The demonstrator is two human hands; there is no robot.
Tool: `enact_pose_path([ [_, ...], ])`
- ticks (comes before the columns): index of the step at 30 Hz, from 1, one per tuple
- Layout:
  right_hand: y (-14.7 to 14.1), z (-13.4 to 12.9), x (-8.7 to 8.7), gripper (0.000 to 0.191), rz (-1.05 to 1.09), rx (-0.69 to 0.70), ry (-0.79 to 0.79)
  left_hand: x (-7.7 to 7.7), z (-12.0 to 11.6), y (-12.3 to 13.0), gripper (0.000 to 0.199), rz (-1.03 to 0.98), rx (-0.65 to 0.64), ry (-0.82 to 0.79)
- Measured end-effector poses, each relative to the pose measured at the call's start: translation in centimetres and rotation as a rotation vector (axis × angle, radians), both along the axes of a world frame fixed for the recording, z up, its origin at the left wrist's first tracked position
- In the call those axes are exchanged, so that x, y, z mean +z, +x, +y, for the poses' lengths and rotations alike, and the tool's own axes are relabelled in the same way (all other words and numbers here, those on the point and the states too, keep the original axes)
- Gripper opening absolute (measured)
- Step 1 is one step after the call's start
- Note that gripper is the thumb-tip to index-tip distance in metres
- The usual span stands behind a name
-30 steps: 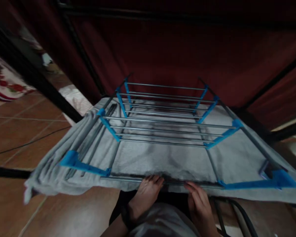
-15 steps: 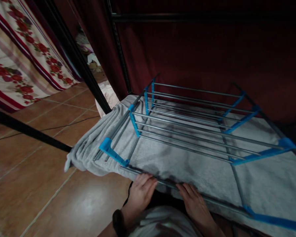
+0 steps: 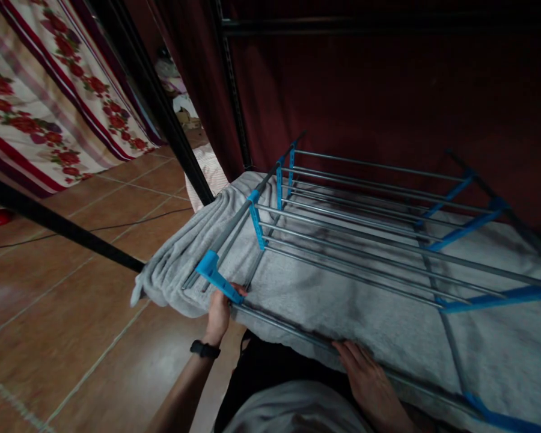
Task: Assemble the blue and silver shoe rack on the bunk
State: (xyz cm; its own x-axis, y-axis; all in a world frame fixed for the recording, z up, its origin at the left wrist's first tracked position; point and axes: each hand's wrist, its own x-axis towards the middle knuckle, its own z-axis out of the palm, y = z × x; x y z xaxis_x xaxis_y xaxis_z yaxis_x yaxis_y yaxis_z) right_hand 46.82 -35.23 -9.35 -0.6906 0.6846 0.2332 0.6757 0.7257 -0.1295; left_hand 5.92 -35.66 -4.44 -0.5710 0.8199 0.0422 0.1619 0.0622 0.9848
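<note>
A drying rack [image 3: 342,231] of thin grey metal rods and blue plastic joints lies on a grey blanket [image 3: 333,307]. My left hand [image 3: 220,313] is closed around the blue corner bracket [image 3: 220,282] at the rack's near left end, its fingers partly hidden under the bracket. Over the long front rod [image 3: 288,328] my right hand [image 3: 365,373] has its fingers bent, gripping it to the right of the middle. The right thumb is hidden.
Black metal posts [image 3: 162,102] frame the blanket-covered surface, with a dark red curtain [image 3: 365,102] behind. A flowered cloth [image 3: 49,102] hangs at the left above a tiled floor [image 3: 72,313]. A thin black cable [image 3: 130,222] crosses the tiles.
My left hand has moved left along the front rod to the blue corner bracket and taken hold of it. My right hand stays on the rod. The view has shifted slightly left.
</note>
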Motion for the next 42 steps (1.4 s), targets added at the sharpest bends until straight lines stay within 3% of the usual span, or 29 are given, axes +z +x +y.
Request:
enact_pose_path([
  [4,-0.4,0.2,0.9,0.049,-0.023,0.011,-0.042,-0.1,1.5,0.5,0.069,-0.08,-0.116,0.062],
  [8,-3.3,0.6,2.8,0.05,0.006,0.029,-0.115,0.4,2.0,0.9,0.075,-0.16,-0.19,0.111],
  [15,-15.3,1.2,6.3,0.048,0.045,0.185,-0.308,1.0,2.4,0.8,0.079,-0.21,-0.263,0.06],
  [19,-22.0,1.8,7.0,0.043,-0.034,0.226,-0.397,0.7,2.5,0.3,0.076,-0.232,-0.322,0.048],
  [23,-25.7,2.7,7.0,0.03,-0.091,0.191,-0.491,0.2,2.5,-0.1,0.068,-0.328,-0.385,0.068],
  [42,-26.1,3.8,6.3,0.034,-0.083,0.225,-0.663,0.1,2.8,-0.7,0.067,-0.459,-0.405,0.081],
])
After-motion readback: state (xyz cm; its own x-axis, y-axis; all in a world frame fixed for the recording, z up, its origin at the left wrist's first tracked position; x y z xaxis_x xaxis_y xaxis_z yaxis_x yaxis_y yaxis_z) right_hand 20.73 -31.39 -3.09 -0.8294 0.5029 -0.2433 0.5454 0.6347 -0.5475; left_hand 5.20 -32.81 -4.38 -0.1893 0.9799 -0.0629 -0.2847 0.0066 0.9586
